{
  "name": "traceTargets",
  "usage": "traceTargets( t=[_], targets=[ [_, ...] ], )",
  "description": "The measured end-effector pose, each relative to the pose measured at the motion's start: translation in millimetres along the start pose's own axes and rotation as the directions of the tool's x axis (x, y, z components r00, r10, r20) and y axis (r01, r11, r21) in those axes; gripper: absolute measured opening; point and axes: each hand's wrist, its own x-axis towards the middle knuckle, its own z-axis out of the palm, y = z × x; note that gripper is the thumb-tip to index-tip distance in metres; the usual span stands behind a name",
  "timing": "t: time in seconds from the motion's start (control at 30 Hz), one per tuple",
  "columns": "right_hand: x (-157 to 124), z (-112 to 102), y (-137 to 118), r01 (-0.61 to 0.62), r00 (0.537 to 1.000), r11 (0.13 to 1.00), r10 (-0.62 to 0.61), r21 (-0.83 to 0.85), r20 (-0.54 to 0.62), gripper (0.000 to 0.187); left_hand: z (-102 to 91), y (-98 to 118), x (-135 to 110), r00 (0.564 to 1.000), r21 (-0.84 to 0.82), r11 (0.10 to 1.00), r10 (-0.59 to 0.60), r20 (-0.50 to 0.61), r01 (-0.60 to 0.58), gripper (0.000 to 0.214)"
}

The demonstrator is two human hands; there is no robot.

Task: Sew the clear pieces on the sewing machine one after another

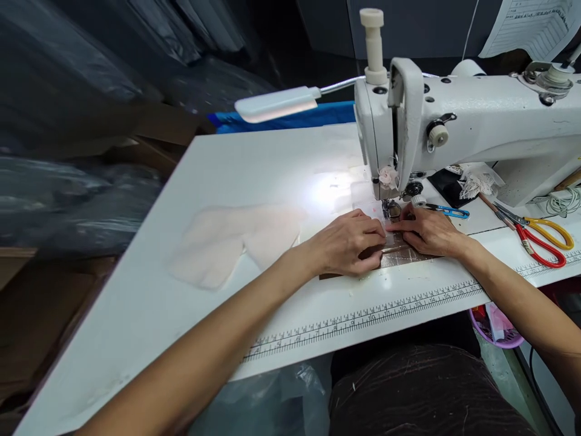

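A sheer pale piece of fabric [370, 209] lies at the needle and presser foot [391, 209] of the white sewing machine [481, 115]. My left hand [351, 243] is closed at its left, fingers curled down on its edge with the tips partly hidden. From the other side my right hand [424, 231] pinches the fabric's near edge just in front of the foot, index finger pointing left. Both hands rest over a shiny brownish plate [402, 257]. Pale pink cut pieces [236, 239] lie flat on the white table [177, 327], left of my hands.
Blue-handled thread snips [447, 211] lie behind my right hand. Scissors [540, 233] with red and yellow handles sit farther right, near white lace [479, 181]. A lamp [279, 104] shines from above. A printed ruler [363, 321] follows the front edge; a purple basket [499, 339] stands below.
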Motion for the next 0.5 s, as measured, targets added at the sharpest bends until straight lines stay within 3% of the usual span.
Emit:
traceTargets(
  t=[0.17,0.5],
  targets=[
    [0,1,-2,-0.003,1.0,0.999,0.003,-0.032,-0.01,0.035,5.2,0,-7,0.996,-0.051,0.996,-0.07,-0.051,0.068,0.018],
    [4,-3,-15,-0.121,0.987,0.98,0.135,-0.156,0.084,0.045,15.1,6,-12,0.991,0.131,0.985,-0.101,-0.085,0.112,0.027]
  ],
)
